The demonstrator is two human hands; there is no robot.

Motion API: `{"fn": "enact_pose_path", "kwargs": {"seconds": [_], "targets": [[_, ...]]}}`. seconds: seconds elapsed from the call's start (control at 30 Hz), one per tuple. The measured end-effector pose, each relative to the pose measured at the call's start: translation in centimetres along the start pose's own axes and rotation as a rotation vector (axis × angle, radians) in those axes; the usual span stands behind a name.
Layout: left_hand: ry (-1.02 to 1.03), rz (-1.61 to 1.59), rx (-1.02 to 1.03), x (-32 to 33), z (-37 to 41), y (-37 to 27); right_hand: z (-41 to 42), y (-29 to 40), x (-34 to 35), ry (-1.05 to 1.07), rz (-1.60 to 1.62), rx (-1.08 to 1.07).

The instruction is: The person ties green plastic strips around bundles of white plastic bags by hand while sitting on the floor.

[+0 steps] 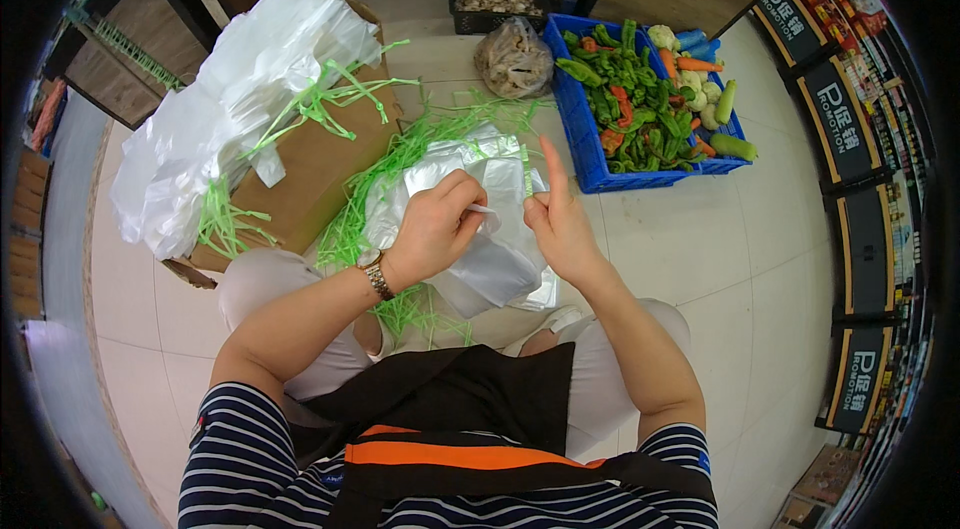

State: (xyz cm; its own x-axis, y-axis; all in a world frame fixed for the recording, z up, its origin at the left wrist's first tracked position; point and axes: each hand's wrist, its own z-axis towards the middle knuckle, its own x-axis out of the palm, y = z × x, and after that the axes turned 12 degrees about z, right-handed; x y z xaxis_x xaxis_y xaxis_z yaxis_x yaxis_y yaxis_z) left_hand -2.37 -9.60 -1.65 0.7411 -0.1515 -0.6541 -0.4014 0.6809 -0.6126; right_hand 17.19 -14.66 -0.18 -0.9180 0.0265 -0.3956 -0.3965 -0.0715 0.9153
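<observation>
My left hand (444, 225), with a wristwatch (373, 272) on its wrist, pinches the edge of a thin white plastic bag (491, 266). The bag hangs between my hands above a pile of clear and white plastic bags (442, 161) on the floor. My right hand (559, 218) has its index finger raised; thumb and curled fingers close at the bag's right edge, on what looks like a green tie strip (527, 173). Loose green plastic strips (360, 206) surround the pile. A stack of white plastic bags (240, 94) with green ties lies over a cardboard box (315, 176) at the left.
Blue crates (592, 180) at the right hold green and red peppers (637, 101), carrots and cauliflower. A tied bag of brown produce (514, 60) and a black crate (487, 23) of mushrooms stand beyond the pile. Store shelving (862, 251) lines the far right.
</observation>
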Motion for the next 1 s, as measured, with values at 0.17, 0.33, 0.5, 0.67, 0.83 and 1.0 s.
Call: {"fn": "enact_pose_path", "kwargs": {"seconds": [0.17,0.33,0.5,0.67,0.83,1.0], "targets": [[0.010,-0.066,0.007,0.4,-0.2,-0.4,0.0,-1.5,-0.4,0.038,0.128,-0.005],[0.028,-0.069,0.008,0.5,-0.3,-0.7,-0.3,-1.8,0.7,0.034,0.259,0.098],[0.067,-0.110,-0.025,0.7,-0.7,-0.5,-0.5,-1.1,2.1,-0.034,0.344,0.110],[0.093,-0.099,-0.070,0.6,-0.5,-0.7,-0.4,-0.9,1.9,-0.053,0.337,0.159],[0.063,-0.115,-0.047,0.9,-0.7,-0.4,-0.4,-1.8,1.9,-0.004,0.582,0.237],[0.009,-0.098,-0.098,0.8,-0.6,-0.7,-0.5,-1.1,1.4,0.066,0.707,0.345]]}}
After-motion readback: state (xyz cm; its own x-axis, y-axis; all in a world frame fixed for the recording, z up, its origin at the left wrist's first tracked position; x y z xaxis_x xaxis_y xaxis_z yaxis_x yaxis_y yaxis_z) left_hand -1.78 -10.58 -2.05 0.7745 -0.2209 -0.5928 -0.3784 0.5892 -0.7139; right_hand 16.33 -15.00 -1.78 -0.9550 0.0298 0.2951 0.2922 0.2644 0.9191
